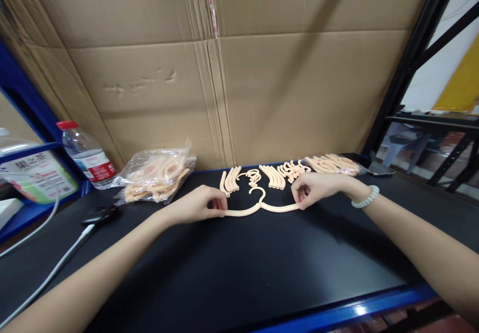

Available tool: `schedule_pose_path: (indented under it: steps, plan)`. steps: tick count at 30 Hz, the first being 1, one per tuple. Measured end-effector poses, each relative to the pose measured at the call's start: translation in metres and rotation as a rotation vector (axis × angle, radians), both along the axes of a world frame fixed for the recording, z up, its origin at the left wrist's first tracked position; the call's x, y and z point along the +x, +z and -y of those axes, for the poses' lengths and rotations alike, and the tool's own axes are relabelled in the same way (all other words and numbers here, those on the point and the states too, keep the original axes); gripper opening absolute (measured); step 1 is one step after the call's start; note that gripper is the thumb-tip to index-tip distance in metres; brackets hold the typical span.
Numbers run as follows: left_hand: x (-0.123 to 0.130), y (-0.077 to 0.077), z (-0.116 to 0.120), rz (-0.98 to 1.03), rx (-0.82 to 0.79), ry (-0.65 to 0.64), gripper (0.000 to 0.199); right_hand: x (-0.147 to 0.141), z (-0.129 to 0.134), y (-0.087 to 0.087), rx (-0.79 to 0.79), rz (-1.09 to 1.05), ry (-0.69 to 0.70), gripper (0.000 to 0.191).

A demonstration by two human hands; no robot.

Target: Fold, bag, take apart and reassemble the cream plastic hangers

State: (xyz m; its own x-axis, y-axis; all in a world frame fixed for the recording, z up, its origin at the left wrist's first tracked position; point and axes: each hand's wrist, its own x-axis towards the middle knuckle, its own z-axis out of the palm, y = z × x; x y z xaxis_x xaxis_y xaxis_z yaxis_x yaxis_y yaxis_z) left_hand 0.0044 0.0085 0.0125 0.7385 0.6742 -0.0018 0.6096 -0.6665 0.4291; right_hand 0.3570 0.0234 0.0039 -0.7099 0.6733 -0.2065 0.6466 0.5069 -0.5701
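Observation:
A cream-coloured clothes hanger (243,213) with two curved arms and a hook (261,191) at its centre is held just in front of several loose parts. My left hand (204,204) pinches the tip of its left arm. At the other end, my right hand (316,189) has its fingers closed on the right arm's tip. Behind the hanger lie a row of loose hanger arms (232,179), a small group of hooks (253,176), another row of arms (275,177) and more hooks (294,169).
Clear bags of cream hanger parts (157,173) lie at left, with another bag (333,164) at back right beside a phone (379,168). A water bottle (88,156), a black device (99,215) and a white cable (56,268) are left. Cardboard (299,83) stands behind the black table (239,268).

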Motion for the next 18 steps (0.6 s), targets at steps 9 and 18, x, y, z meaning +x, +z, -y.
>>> schedule_pose_path:
  steps: [9, 18]
  plan:
    - [0.0009, -0.0025, -0.0031, 0.017, 0.100, 0.011, 0.013, -0.0013, -0.0020, -0.0041, 0.047, -0.031, -0.061, 0.014]
    - [-0.0027, -0.0076, -0.0078, 0.024, 0.155, 0.001, 0.009, -0.0036, -0.0034, -0.0077, 0.105, -0.028, -0.115, 0.010]
